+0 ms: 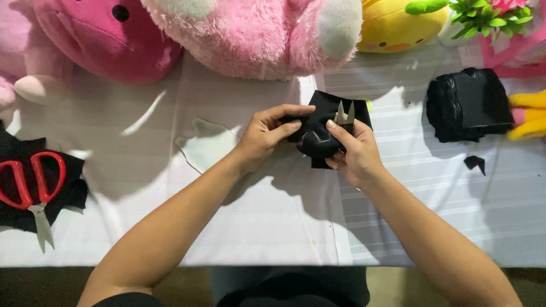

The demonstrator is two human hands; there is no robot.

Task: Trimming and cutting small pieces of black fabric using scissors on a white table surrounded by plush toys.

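My left hand [266, 135] pinches the left edge of a piece of black fabric [319, 139] held above the white table cover. My right hand [354, 152] grips the same fabric from the right, together with small metal snips [344, 114] whose two pointed blades stick up, spread apart, over the cloth. A small yellow-green bit shows behind the fabric's right edge; what it is cannot be told.
Red-handled scissors [31, 185] lie on black fabric scraps [68, 190] at the left. A white paper cut-out [207, 145] lies near my left wrist. A folded black fabric stack [467, 105] and a small black scrap [475, 163] lie at right. Pink plush toys [256, 34], a yellow plush [398, 25] and a yellow toy [532, 116] line the back and right edge.
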